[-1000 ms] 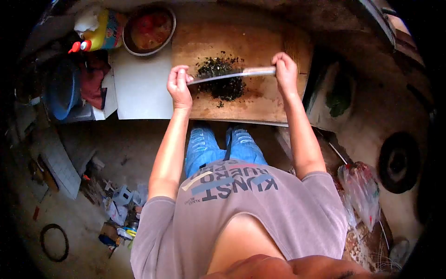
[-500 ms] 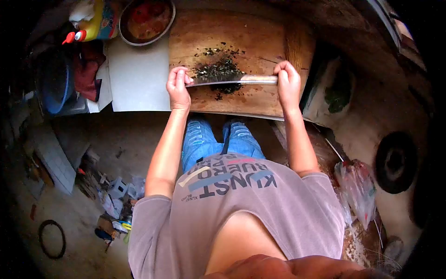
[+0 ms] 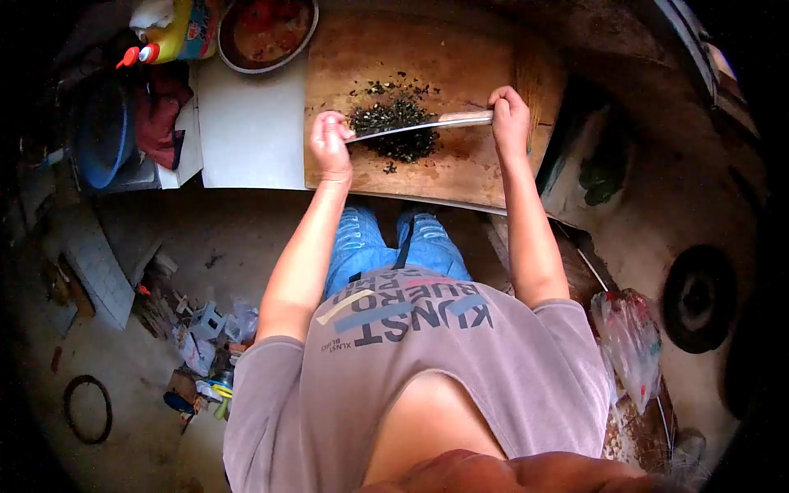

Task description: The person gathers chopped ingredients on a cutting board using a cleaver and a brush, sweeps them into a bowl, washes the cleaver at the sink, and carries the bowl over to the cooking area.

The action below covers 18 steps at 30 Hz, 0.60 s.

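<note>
A long knife (image 3: 403, 129) spans a heap of dark green chopped leaves (image 3: 394, 119) on a wooden board (image 3: 460, 168). My right hand (image 3: 509, 115) is closed around the end of its pale wooden handle. At the other end, my left hand (image 3: 330, 141) pinches the tip of the blade, fingers curled. The blade appears nearly edge-on, slanting up toward the right. Part of the heap lies behind the blade and part in front. Loose bits of leaf are scattered around the heap.
Left of the board is a white surface (image 3: 251, 135). A metal bowl with reddish contents (image 3: 267, 33) and a yellow bottle (image 3: 177, 37) stand behind it. A blue basin (image 3: 103, 144) is at far left. Plastic bags (image 3: 629, 341) lie on the right.
The knife has moved away from me, its handle end rising more than its tip, so it slants more. Both hands moved with it, the left also shifting right. The view shifted slightly.
</note>
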{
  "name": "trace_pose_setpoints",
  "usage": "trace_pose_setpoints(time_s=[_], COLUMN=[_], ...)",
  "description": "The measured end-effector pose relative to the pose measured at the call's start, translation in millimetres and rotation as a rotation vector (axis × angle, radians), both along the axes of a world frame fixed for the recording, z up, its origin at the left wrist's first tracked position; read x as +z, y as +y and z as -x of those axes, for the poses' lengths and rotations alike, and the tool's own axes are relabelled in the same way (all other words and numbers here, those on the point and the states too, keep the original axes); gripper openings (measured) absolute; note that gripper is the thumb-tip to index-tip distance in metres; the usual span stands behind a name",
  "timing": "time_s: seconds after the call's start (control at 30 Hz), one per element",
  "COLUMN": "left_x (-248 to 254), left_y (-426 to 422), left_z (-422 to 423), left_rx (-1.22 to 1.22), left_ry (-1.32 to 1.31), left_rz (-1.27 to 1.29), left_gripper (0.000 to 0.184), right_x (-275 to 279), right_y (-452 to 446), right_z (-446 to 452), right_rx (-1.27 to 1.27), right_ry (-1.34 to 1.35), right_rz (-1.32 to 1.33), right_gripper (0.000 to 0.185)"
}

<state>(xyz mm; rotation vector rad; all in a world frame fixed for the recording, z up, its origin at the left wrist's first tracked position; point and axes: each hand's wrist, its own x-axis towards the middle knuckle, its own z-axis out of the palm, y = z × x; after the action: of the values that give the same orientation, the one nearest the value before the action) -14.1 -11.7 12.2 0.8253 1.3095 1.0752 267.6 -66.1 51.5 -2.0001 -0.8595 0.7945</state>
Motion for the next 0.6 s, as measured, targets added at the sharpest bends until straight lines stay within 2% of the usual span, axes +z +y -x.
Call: trace_pose_setpoints(time_s=[0.03, 0.07, 0.13, 0.2, 0.23, 0.27, 0.33, 0.47, 0.53, 0.6], left_x=[1, 1, -3, 0, -3, -2, 1, 3, 22, 41], left_y=[-2, -1, 2, 5, 5, 4, 0, 10, 3, -12], left_z=[-7, -11, 1, 9, 10, 12, -1, -2, 1, 6], left_rx=[-0.014, -0.029, -0.007, 0.006, -0.020, -0.045, -0.170, -0.161, -0.171, -0.207], left_ry=[0.047, 0.091, 0.039, -0.039, -0.053, -0.065, 0.023, 0.050, 0.054, 0.097], left_rz=[-0.042, -0.086, -0.023, 0.001, 0.003, 0.004, -0.056, -0.050, -0.015, -0.018], left_gripper=[0.022, 0.022, 0.022, 0.022, 0.022, 0.022, 0.023, 0.020, 0.018, 0.019], right_x=[-33, -31, -20, 22, 18, 11, -41, -26, -18, 19], right_y=[-8, -3, -13, -21, -27, -37, -57, -44, -47, -60], right_z=[-11, -10, -7, 13, 16, 21, 7, 4, -1, 8], right_rx=[-0.029, -0.059, -0.018, 0.024, -0.028, -0.080, -0.149, -0.155, -0.130, -0.143], right_ry=[0.086, 0.170, 0.141, 0.075, 0.101, 0.129, 0.232, 0.270, 0.286, 0.379], right_rz=[-0.038, -0.077, -0.067, -0.044, -0.071, -0.100, -0.084, -0.040, -0.047, -0.006], right_gripper=[0.017, 0.017, 0.017, 0.016, 0.016, 0.016, 0.016, 0.017, 0.017, 0.017])
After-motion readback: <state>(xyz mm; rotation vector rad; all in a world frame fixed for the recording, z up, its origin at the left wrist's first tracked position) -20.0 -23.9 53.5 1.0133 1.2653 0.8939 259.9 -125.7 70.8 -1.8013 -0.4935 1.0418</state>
